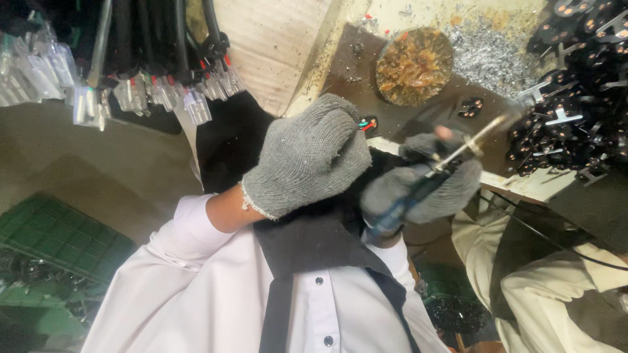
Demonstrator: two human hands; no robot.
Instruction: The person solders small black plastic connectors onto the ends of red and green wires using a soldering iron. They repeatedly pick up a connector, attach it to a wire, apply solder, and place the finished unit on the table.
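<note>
Counter (418,124): brown, dirty, silver bits | green crate (46,235) on the floor | right hand (425,183) fingers gripped a blue iron (425,183) over the counter | left hand (307,157) curled shut, grip hidden.

A grimy brown tabletop (399,117) fills the upper middle, scratched and dusted with debris. A heap of silvery metal shavings (487,55) lies near its far edge, beside a round dish of amber residue (413,65). A pale wooden board (278,46) leans at the left of the tabletop. Bundles of black cables (140,39) with clear plastic connectors (196,104) hang at the upper left. A pile of small black metal parts (575,98) crowds the right side. Below left, a green plastic crate (46,242) sits on a dim brownish floor (111,170). The light is warm and uneven.
</note>
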